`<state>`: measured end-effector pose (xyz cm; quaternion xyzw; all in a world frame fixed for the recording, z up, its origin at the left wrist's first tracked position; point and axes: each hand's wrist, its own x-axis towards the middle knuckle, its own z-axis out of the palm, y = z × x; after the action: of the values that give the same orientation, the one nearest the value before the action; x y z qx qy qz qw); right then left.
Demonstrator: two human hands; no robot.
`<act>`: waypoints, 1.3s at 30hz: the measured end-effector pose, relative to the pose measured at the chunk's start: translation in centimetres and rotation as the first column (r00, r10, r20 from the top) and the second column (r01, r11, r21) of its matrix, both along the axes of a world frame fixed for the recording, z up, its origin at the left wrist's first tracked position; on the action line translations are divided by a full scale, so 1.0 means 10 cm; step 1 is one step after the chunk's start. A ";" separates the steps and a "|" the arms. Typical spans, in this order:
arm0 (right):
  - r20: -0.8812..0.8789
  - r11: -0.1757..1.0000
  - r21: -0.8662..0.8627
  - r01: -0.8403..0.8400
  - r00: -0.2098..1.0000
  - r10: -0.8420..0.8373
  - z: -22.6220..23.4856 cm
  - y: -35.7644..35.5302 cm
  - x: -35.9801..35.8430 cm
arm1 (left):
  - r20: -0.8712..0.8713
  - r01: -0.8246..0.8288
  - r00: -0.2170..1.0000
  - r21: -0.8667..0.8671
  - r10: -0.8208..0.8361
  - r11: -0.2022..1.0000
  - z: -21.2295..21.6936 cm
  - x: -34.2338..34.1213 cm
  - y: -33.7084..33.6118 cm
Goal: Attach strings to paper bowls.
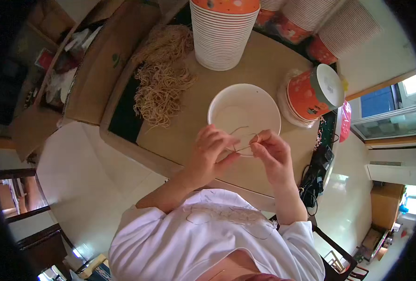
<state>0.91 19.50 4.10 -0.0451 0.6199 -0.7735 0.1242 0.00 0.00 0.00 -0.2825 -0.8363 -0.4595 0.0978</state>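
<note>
Over the mouth of a white paper tub (244,100), my right hand (274,152) pinches a thin tan cord (243,149) between thumb and fingertips. My left hand (215,149) is beside it, over the tub's near left rim. Its fingers are stretched out and its thumb is held apart from them, with part of the cord lying close to the fingertips. Whether the cord forms a closed loop is too fine to tell. A tangled heap of similar tan cords (163,86) lies to the left of the tub.
Behind the tub rises a tall stack of nested paper tubs (224,40). More stacks (348,30) stand at the back right. An orange tub (313,93) leans at the right. Black cables (313,180) lie along the right edge. A cardboard box (93,79) is at the left.
</note>
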 end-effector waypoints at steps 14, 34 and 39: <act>0.035 0.972 -0.103 0.211 0.977 -0.208 0.04 -0.06 -0.07 | -0.044 -0.023 0.999 0.006 0.023 1.000 0.00 -0.10 -0.03; -0.186 0.782 0.622 0.040 0.978 0.098 -0.01 0.05 -0.14 | -0.003 0.060 0.998 0.025 -0.060 0.998 0.01 -0.16 -0.02; -0.109 0.677 0.733 -0.059 0.973 0.203 0.16 0.00 -0.16 | -0.003 0.064 0.998 0.011 -0.064 0.998 -0.01 -0.14 -0.01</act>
<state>-0.67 19.54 5.67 -0.1071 0.8786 -0.4468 0.1300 -1.39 -0.10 -0.05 -0.3090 -0.8242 -0.4667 0.0858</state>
